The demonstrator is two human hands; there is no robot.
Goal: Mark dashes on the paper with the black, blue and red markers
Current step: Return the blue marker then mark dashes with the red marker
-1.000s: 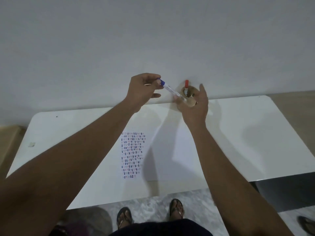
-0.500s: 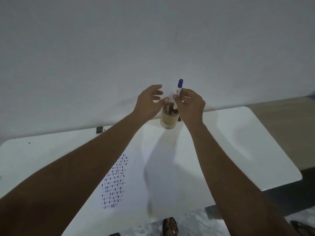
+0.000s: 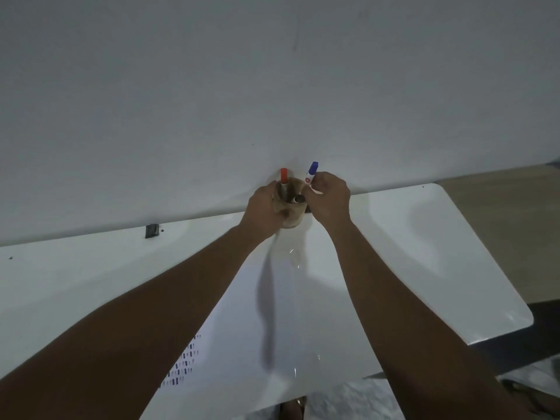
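Observation:
A tan pen cup point(image 3: 291, 213) stands at the table's far edge by the wall. My left hand point(image 3: 263, 210) is wrapped around its left side. The red-capped marker point(image 3: 284, 180) stands upright in the cup, and a dark-ended marker point(image 3: 298, 198) leans inside it. My right hand point(image 3: 328, 199) pinches the blue-capped marker point(image 3: 311, 173) upright over the cup's right rim, its lower end hidden by my fingers. The white paper point(image 3: 242, 322) lies in the table's middle; rows of dashes point(image 3: 183, 366) show beside my left forearm, which partly covers them.
The white table point(image 3: 409, 253) has rounded corners and meets a plain grey wall. A small dark clip point(image 3: 152, 230) sits at the table's far edge on the left. Wooden floor shows at the right, and a sandalled foot shows below the near edge.
The view has drifted, so the paper sits lower in frame. My left hand closed around the cup. My right hand lowered the blue marker over the cup's rim.

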